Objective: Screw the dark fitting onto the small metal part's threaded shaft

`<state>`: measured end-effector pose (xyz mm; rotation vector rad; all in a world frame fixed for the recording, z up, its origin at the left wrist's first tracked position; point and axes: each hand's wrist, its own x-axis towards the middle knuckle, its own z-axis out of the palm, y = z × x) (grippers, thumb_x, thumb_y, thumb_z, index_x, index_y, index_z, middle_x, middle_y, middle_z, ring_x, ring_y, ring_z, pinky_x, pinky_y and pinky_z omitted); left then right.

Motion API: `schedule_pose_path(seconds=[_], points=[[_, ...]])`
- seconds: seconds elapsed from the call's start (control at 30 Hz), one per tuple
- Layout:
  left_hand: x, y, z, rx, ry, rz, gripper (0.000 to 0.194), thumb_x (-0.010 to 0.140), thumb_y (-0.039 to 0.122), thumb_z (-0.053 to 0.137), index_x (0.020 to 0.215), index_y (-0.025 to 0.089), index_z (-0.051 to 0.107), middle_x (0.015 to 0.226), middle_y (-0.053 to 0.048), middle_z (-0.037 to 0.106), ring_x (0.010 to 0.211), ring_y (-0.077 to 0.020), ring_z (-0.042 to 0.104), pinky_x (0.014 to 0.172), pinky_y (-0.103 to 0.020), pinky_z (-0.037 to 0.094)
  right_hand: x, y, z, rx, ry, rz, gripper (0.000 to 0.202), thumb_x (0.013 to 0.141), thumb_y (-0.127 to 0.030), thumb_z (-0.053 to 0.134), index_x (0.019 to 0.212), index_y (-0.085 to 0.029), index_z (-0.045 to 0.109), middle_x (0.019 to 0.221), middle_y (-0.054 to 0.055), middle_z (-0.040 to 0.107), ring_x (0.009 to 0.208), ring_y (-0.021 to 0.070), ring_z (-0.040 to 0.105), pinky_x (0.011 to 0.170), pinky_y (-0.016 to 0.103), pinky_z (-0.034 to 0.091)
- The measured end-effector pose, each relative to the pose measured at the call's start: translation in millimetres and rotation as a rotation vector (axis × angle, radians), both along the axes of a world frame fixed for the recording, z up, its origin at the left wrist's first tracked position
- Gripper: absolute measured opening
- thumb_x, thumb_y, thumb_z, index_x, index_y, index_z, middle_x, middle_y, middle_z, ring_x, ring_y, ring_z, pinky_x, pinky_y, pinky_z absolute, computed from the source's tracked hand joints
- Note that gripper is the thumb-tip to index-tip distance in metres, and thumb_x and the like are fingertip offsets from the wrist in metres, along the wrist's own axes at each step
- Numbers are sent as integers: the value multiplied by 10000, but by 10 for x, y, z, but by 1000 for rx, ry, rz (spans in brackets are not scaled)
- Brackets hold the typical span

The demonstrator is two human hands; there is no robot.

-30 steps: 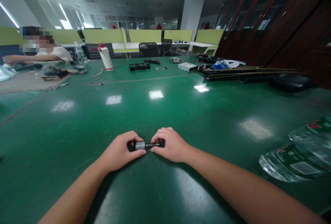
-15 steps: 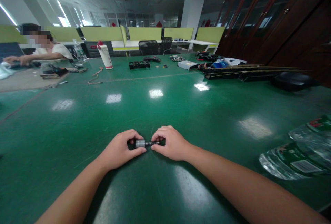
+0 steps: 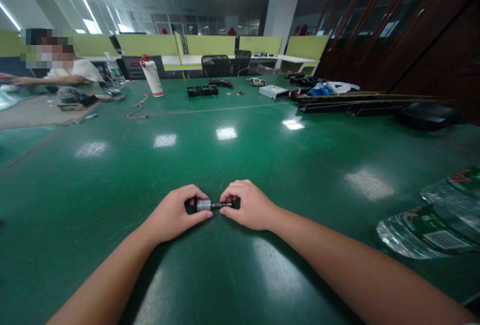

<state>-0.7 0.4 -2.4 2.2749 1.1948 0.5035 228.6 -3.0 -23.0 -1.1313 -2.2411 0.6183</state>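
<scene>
In the head view, a small silver metal cylinder lies on its side between my hands, low over the green table. A thin, dark, ridged shaft runs out from its right end. My left hand is closed round the cylinder, thumb in front and fingers behind. With thumb and fingertips, my right hand pinches the far end of the shaft. Cylinder and shaft are in line, and the fingers hide parts of both. I cannot tell whether they are one piece.
Clear plastic bottles lie at the right. Farther back stand a white bottle with a red cap, a black part, a grey box and long dark rails. A person sits at the far left.
Both hands keep their hold on the cylinder and shaft, with hardly any movement. The view has tilted slightly. At the far left, the other person's arms have shifted left.
</scene>
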Motion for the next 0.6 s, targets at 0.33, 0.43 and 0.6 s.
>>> schedule_pose_path(seconds=[0.33, 0.43, 0.6], points=[[-2, 5, -4, 0, 4, 6, 223, 811, 400, 689, 924, 208, 684, 852, -15, 671, 760, -177, 587, 683, -272, 440, 1, 5, -7, 10, 13, 4, 117, 751, -215, 768, 841, -202, 695, 774, -18, 662, 770, 143, 584, 791, 304, 377], [-3, 4, -2, 2, 3, -2, 222, 816, 400, 682, 928, 208, 685, 855, -19, 673, 763, -178, 587, 687, -272, 442, 4, 3, -13, 10, 15, 2, 114, 754, -216, 765, 844, -203, 695, 776, -20, 662, 770, 140, 585, 791, 304, 376], [-12, -7, 3, 1, 6, -1, 222, 819, 400, 683, 929, 207, 682, 856, -16, 670, 767, -177, 588, 690, -274, 443, 5, 0, -7, 5, 19, 5, 115, 754, -215, 764, 849, -201, 701, 781, -16, 668, 773, 143, 588, 795, 306, 379]])
